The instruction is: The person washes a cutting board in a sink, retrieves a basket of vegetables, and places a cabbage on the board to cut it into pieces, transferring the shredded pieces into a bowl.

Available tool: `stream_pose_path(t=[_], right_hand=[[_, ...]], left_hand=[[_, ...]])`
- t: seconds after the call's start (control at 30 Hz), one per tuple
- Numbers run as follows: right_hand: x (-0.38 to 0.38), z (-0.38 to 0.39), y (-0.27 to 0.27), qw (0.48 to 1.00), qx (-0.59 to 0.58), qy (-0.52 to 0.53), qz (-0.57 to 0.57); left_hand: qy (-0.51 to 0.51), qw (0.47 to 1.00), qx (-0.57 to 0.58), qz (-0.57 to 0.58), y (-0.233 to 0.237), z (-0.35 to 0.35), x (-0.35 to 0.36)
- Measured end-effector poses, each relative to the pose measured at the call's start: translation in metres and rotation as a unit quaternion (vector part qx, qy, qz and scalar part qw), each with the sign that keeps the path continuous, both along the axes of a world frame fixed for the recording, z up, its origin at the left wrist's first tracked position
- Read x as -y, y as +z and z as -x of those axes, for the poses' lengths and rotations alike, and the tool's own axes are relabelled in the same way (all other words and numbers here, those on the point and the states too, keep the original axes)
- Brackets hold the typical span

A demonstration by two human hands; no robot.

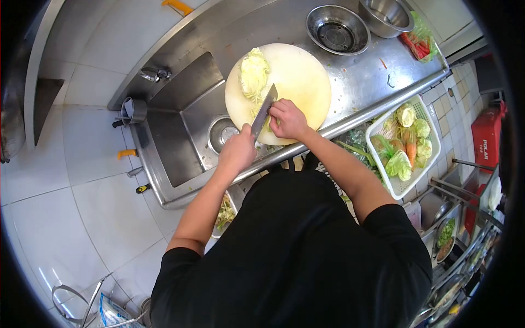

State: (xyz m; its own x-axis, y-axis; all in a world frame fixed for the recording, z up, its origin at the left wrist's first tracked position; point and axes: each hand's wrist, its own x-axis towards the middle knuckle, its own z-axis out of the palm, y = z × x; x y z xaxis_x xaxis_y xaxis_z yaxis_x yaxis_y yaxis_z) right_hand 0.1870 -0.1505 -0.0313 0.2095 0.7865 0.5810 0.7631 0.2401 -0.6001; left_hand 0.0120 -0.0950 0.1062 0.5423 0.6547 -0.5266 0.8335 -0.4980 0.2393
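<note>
A round pale cutting board (306,82) lies on the steel counter, partly over the sink's edge. My left hand (238,150) grips the handle of a cleaver (264,109), whose blade points away across the board. My right hand (288,118) presses down just right of the blade, fingers curled over a piece of cabbage that is mostly hidden. A pile of cut pale green cabbage (254,74) sits at the board's far left.
A steel sink (180,126) lies left of the board. Two steel bowls (337,28) (388,13) stand beyond it. A white basket (395,188) of cabbage and carrots sits low on the right. A tray of shreds (224,213) sits under the counter.
</note>
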Motion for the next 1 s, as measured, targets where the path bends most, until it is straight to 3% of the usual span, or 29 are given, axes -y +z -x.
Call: stream_pose_path(t=[0.17, 0.3, 0.37, 0.47, 0.6, 0.73, 0.87, 1.0], right_hand=[[-0.001, -0.001, -0.003, 1.0, 0.018, -0.009, -0.009], [0.001, 0.0, -0.006, 1.0, 0.012, -0.012, -0.009], [0.002, 0.001, -0.006, 1.0, 0.017, -0.01, -0.014], [0.002, 0.002, -0.005, 1.0, 0.007, -0.012, -0.023], [0.002, 0.0, -0.005, 0.999, 0.018, -0.02, -0.017], [0.003, -0.001, -0.007, 1.0, 0.019, -0.016, -0.003], [0.006, -0.002, -0.004, 0.999, 0.047, -0.023, 0.001], [0.022, 0.0, -0.002, 0.997, 0.01, -0.027, 0.072]], left_hand=[[-0.011, 0.999, 0.037, -0.002, -0.036, 0.005, -0.007], [0.016, 1.0, 0.008, 0.009, -0.008, 0.002, 0.004], [-0.003, 1.0, 0.013, 0.004, -0.028, 0.003, 0.004], [-0.034, 0.999, 0.008, 0.0, -0.001, 0.0, -0.007], [0.015, 1.0, -0.005, 0.012, -0.026, -0.002, 0.009], [-0.002, 1.0, 0.004, 0.017, 0.006, -0.001, -0.004], [0.028, 0.999, 0.031, 0.013, -0.046, 0.0, 0.005], [0.006, 0.998, 0.057, 0.009, -0.041, 0.001, -0.008]])
